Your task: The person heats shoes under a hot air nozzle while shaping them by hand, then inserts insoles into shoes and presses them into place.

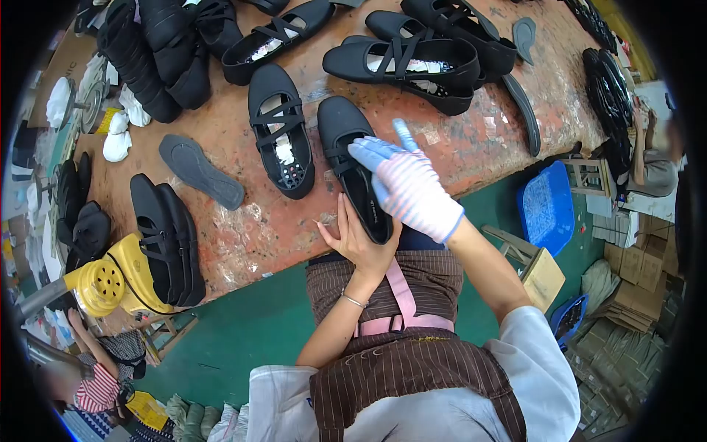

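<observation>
A black flat shoe (345,121) with crossed straps stands at the table's front edge, toe pointing away from me. My left hand (362,241), bare, is wrapped around its heel from below. My right hand (412,184), in a striped white and blue glove, reaches over the shoe's opening. Its fingers are stretched out against the straps, with one finger spread away to the side; the fingertips' exact contact inside is partly hidden. Small lettering shows on the dark insole near the heel. Just left stands a similar black shoe (275,96) with pale, dotted material inside.
The worn red table (243,247) carries a loose grey insole (201,171), several more shoes (434,66) and a yellow machine (110,280). Right of it are a blue basin (546,206) and a wooden stool (541,280). Other people sit at far left and right.
</observation>
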`<state>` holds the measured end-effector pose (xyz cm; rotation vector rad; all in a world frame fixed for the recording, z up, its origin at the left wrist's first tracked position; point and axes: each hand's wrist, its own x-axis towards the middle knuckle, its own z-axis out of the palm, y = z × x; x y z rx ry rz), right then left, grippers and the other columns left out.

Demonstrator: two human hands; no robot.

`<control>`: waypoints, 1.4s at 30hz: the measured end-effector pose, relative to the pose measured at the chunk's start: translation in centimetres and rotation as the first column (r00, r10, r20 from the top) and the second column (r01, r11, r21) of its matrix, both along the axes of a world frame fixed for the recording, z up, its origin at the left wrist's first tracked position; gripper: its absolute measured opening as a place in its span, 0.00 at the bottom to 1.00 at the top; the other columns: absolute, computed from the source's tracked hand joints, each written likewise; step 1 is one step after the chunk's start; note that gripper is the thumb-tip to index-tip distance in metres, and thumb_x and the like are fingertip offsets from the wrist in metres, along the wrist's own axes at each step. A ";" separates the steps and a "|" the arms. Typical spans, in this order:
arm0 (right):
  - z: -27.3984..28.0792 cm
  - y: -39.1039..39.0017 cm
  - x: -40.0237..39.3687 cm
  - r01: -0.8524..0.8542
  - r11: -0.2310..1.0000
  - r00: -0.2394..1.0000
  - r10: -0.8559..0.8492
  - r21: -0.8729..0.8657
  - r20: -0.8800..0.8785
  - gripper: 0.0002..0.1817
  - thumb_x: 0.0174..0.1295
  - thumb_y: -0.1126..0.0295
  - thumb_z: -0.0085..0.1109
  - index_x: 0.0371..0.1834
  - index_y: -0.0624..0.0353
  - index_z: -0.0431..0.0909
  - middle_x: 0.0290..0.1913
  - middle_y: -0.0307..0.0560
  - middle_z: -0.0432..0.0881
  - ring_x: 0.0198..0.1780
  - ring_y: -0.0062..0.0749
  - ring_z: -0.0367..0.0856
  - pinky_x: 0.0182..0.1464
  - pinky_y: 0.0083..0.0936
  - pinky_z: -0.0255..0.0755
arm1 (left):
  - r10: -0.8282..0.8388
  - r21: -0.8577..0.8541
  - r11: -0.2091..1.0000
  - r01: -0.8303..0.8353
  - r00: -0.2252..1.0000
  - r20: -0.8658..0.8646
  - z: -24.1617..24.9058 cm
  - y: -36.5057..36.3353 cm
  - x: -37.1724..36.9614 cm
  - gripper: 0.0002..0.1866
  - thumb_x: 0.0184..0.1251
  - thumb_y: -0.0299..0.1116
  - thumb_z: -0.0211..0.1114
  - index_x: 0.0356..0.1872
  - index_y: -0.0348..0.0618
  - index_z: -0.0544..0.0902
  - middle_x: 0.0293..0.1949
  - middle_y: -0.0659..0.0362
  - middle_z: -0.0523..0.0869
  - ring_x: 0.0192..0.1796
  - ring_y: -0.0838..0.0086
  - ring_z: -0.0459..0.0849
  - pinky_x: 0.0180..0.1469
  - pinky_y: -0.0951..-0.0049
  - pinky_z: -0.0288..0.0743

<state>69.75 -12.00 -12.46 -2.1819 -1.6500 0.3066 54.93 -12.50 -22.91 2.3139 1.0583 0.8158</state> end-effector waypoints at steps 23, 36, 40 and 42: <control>-2.0 6.8 -0.6 0.002 0.903 1.000 -0.010 -0.430 -0.018 0.50 0.65 0.30 0.36 0.50 0.78 0.79 0.49 0.70 0.82 0.61 0.51 0.78 0.78 0.51 0.27 | 0.052 -0.098 0.994 -0.049 0.998 0.030 0.9 -0.1 0.2 0.52 0.45 0.49 0.78 0.67 0.26 0.64 0.66 0.39 0.71 0.70 0.52 0.69 0.75 0.43 0.38; 5.0 5.5 12.2 0.270 0.858 0.963 -0.226 0.438 -0.149 0.16 0.59 0.69 0.62 0.50 0.60 0.83 0.46 0.56 0.86 0.48 0.47 0.85 0.53 0.34 0.78 | -0.529 -0.251 0.823 0.509 0.848 -0.015 16.2 10.8 -5.3 0.15 0.51 0.40 0.76 0.25 0.37 0.84 0.20 0.56 0.78 0.28 0.62 0.78 0.32 0.63 0.70; 2.3 10.0 18.3 0.222 0.944 0.931 -0.280 0.245 0.235 0.24 0.55 0.73 0.55 0.59 0.59 0.78 0.59 0.60 0.79 0.62 0.49 0.76 0.66 0.36 0.69 | -0.442 0.130 0.888 0.441 0.897 -0.023 23.7 17.5 -12.6 0.17 0.45 0.31 0.78 0.21 0.33 0.76 0.19 0.57 0.72 0.28 0.63 0.74 0.31 0.64 0.67; 0.7 13.1 20.5 0.194 0.976 0.918 -0.217 0.102 0.332 0.29 0.53 0.73 0.54 0.63 0.60 0.74 0.65 0.63 0.73 0.69 0.53 0.69 0.71 0.39 0.64 | -0.212 0.443 0.853 0.277 0.959 -0.190 24.5 20.2 -15.6 0.15 0.43 0.26 0.77 0.22 0.34 0.76 0.21 0.56 0.73 0.30 0.60 0.74 0.32 0.63 0.67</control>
